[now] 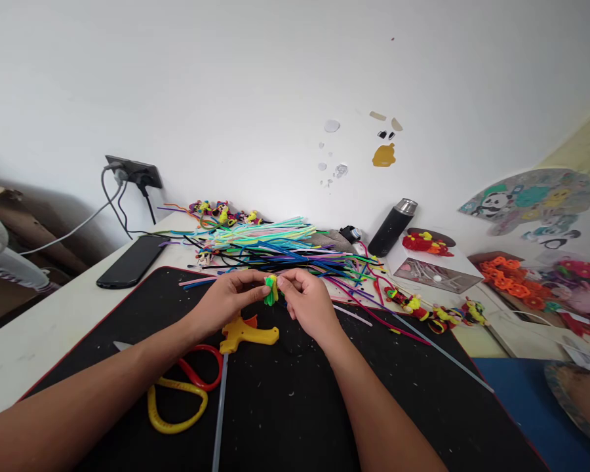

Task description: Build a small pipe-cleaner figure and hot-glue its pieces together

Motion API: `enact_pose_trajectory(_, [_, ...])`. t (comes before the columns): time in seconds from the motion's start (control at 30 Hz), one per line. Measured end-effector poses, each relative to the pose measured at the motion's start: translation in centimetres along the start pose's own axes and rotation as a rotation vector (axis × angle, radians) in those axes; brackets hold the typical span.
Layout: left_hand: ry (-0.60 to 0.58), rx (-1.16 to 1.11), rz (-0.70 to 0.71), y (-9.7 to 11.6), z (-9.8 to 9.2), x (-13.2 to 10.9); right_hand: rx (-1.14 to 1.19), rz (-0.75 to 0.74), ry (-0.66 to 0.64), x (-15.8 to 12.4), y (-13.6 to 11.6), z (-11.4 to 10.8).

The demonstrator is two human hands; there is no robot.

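Observation:
Between my two hands, above the black mat point(295, 400), is a small green and yellow pipe-cleaner piece point(271, 292). My left hand point(236, 293) pinches its left side with thumb and forefinger. At its yellow upper right edge, the fingers of my right hand point(303, 298) are closed on it too. Just below my hands lies a yellow glue gun point(248, 335) with a long clear glue stick point(219, 413) in its back end. Scissors point(177, 429) with one red and one yellow handle lie partly under my left forearm.
Behind my hands are heaped pipe cleaners point(275, 233) in many colours. Small pipe-cleaner figures point(442, 318) lie at the right, more at the back. A phone point(132, 262) rests at the left. A black thermos point(393, 228) leans near a white box point(435, 269). Another glue stick point(447, 354) lies right.

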State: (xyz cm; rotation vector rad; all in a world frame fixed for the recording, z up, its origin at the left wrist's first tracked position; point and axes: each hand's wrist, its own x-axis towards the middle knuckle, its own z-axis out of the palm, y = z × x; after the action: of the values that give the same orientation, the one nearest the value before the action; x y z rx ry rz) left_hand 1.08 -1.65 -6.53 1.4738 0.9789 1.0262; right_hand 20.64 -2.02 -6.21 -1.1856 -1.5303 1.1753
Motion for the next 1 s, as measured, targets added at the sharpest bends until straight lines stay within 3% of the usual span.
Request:
enact_pose_trajectory(0.5, [0.008,-0.012,-0.005,0.1,0.1,0.0,-0.013,0.018,-0.019,0.1,-0.1,0.0])
enact_pose_trajectory(0.67, [0.037,-0.093,-0.036,-0.5,-0.1,0.1,-0.085,0.013,0.028,0.2,-0.5,-1.2])
enact_pose_trajectory(0.83, [0.125,-0.173,-0.048,-1.0,-0.5,0.4,-0.282,-0.033,0.156,0.6,-0.3,-3.4])
enact_pose_trajectory(1.0, [0.164,-0.195,-0.037,-1.3,-0.7,0.6,-0.573,-0.015,0.106,0.7,-0.3,-4.2])
